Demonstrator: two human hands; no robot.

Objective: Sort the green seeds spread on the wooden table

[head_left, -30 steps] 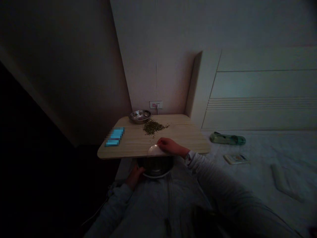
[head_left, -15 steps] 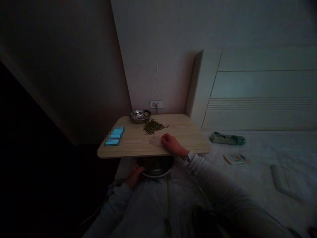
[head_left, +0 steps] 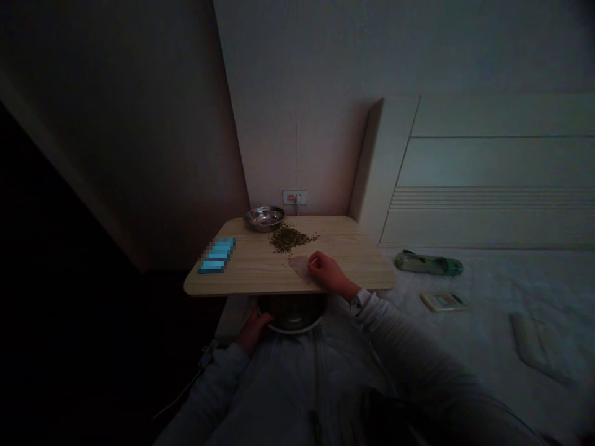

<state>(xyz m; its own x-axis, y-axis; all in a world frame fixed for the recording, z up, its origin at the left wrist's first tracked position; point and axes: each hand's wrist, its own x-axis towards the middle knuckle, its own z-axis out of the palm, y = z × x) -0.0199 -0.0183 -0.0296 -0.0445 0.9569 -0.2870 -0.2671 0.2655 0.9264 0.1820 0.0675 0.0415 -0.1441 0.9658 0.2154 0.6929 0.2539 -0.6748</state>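
Pale wood makes up the small table [head_left: 242, 275], and on it, toward the far side, lies a loose heap of greenish seeds [head_left: 289, 238], thickest in the middle and thinning into stray grains at its edges. The right hand [head_left: 329, 272] is over the near part of the table, its fingers curled in and closed on the edge of a thin, pale disc [head_left: 299, 264], which sits just on the near side of the heap; gripping it by one side seems to leave the rest of it free toward the seeds, though whether it lies flat on the wood or slightly tilted I cannot tell. The left hand [head_left: 253, 328] has its thumb over the rim of a large bowl [head_left: 295, 331], its other fingers mostly hidden, so their spread cannot be told; the hold looks meant to steady the bowl where it sits at the person's lap, partly under the near table edge. That bowl's inside is too dark to show what it contains. A smaller metal bowl [head_left: 264, 227] stands at the far left, just beside the heap, and the patches inside it could be contents or only reflections
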